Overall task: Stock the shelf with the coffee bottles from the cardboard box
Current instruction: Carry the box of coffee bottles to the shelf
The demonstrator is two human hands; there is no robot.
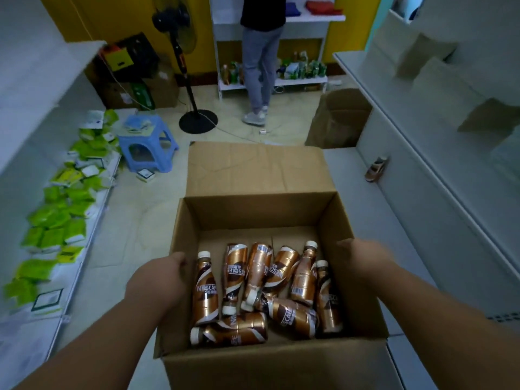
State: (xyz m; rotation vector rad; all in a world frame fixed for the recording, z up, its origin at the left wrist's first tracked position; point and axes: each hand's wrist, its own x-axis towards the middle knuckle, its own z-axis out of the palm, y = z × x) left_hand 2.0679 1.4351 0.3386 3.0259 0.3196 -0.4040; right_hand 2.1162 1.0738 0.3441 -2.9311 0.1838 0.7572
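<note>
Dim, cool indoor light with a bluish cast; corners darken heavily. Wide-angle bending curves the shelf (422, 175) at three o'clock and the forearms at six. Green packets (59, 220) at nine o'clock smear with blur. Bottle labels (208, 291) in the centre read fairly sharp, with soft sheen.

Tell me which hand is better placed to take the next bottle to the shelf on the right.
Probably the right hand. It is at the cardboard box's right wall, on the shelf side, where one bottle already lies. The left hand grips the left wall, so it could steady the box.
</note>
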